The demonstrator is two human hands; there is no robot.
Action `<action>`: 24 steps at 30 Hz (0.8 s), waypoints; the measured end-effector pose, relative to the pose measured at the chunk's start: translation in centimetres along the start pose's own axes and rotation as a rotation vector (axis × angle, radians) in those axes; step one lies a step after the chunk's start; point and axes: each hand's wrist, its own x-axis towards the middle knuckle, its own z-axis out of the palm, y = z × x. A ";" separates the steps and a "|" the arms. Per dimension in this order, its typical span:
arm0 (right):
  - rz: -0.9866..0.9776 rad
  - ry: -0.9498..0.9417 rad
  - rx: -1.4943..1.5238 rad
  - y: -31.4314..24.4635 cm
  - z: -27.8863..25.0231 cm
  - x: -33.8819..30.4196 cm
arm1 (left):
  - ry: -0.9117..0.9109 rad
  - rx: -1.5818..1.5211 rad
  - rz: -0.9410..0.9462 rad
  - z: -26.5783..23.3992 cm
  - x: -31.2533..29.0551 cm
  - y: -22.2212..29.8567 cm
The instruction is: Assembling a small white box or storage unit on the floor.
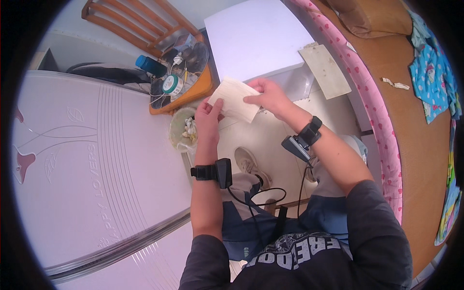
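Observation:
Both hands hold a cream, roughly square sheet (235, 101) that looks like paper or tissue; I cannot tell which, or whether it is folded. My left hand (208, 121) pinches its left edge, thumb on top and fingers partly hidden underneath. At the upper right edge, my right hand (271, 99) grips it between thumb and fingers. The sheet is stretched between them over the gap in front of a white cabinet (256, 38). Below my left hand stands a waste bin (176, 128) with a pale liner and crumpled scraps inside.
A wooden chair (195, 96) holds a blue-capped bottle (151, 65), a green-and-white round container (172, 84) and cables. A large lilac panel (72, 193) fills the left. On the right is a bed with a brown mat (406, 159) and pink-edged cloth. A pale board (325, 71) leans by the cabinet.

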 end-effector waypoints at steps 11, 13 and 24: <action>0.081 0.031 0.129 1.3 0.3 1.0 | -0.001 0.030 0.076 1.7 -1.1 0.3; 0.069 0.058 0.134 1.5 0.2 1.1 | 0.011 0.039 0.067 1.6 -1.0 0.2; 0.035 0.060 0.134 2.0 0.3 1.5 | 0.001 0.002 0.122 1.7 -0.9 0.0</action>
